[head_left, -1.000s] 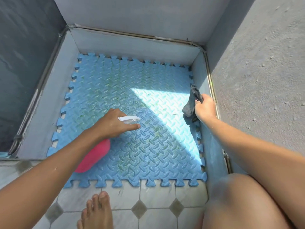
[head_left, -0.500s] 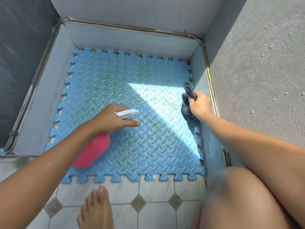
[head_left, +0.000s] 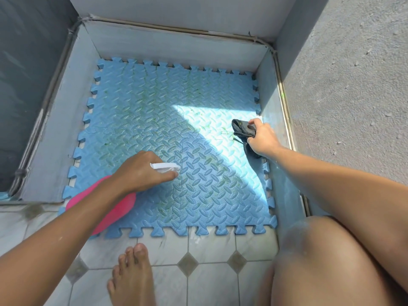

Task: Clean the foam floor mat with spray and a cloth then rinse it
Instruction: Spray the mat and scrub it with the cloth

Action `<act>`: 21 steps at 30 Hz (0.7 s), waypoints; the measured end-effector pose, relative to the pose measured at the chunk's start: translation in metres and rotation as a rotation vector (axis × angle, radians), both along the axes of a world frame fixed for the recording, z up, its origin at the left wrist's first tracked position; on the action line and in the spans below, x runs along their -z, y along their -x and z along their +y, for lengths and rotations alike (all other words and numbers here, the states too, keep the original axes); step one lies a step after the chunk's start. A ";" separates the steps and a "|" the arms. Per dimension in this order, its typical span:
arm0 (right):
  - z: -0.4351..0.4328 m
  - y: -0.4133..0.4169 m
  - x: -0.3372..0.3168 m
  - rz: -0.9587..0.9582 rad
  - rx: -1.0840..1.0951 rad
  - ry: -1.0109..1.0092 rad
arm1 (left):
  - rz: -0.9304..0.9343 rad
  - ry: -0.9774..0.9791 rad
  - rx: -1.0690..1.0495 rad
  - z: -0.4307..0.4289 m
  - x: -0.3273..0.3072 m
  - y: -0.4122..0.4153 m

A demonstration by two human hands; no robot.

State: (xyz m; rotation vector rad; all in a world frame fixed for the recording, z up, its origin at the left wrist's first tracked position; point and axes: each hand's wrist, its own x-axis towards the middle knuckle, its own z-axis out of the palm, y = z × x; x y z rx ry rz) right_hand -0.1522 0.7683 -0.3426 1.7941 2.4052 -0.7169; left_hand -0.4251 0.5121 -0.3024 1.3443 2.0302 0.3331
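Observation:
A blue foam floor mat (head_left: 154,120) with a raised tread pattern and greenish stains lies in a grey walled recess. My left hand (head_left: 141,171) grips a pink spray bottle (head_left: 106,208) by its white trigger head (head_left: 164,167), nozzle pointing right over the mat's near middle. Most of the bottle is hidden under my forearm. My right hand (head_left: 262,138) holds a dark grey cloth (head_left: 244,131) bunched at the mat's right edge, where sunlight falls.
Grey walls (head_left: 167,47) enclose the mat on three sides, with a metal strip (head_left: 284,102) along the right rim. A rough concrete surface (head_left: 348,85) lies to the right. White tiles (head_left: 209,272), my bare foot (head_left: 132,277) and my knee (head_left: 320,261) are in front.
My right hand has lowered the cloth from the right wall toward the mat's surface. My left hand and the spray bottle have hardly moved.

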 end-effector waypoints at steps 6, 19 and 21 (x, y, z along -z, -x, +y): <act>-0.003 0.002 0.005 -0.082 -0.055 -0.011 | -0.238 -0.026 0.104 -0.014 -0.006 0.004; -0.003 0.004 0.008 -0.127 -0.102 -0.032 | -0.035 0.048 0.018 -0.076 0.017 0.029; -0.004 0.005 0.007 -0.126 -0.108 -0.031 | -0.047 0.050 0.020 -0.077 0.015 0.030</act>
